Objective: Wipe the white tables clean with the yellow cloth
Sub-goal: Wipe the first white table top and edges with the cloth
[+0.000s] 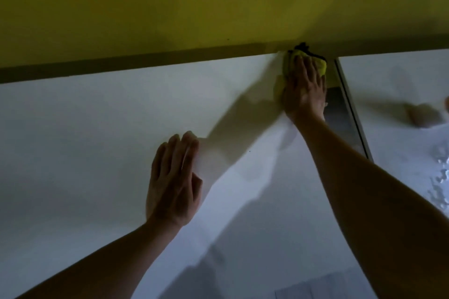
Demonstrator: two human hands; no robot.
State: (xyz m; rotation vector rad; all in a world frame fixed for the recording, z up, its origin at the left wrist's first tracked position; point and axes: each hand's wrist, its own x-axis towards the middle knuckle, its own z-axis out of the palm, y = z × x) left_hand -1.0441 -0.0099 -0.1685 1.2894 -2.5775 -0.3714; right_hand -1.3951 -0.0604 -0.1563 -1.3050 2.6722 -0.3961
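Right now, from the head view, the right hand (303,87) presses the cloth (295,62) flat, fingers straight and spread, at the far corner of the table (97,141), against the wall (170,7) and beside the gap (340,114) to the next table (388,75). The left hand (173,179) rests flat, fingers straight and together. To wipe well, keep even pressure, sweep along the wall edge, then draw the cloth back in overlapping passes without dragging it into the gap

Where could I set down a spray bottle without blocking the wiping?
Bare tabletop lies left of the left hand, along the yellow wall. More lies between both forearms. The far corner is crowded: the right hand presses the yellow cloth beside the gap before the second table.
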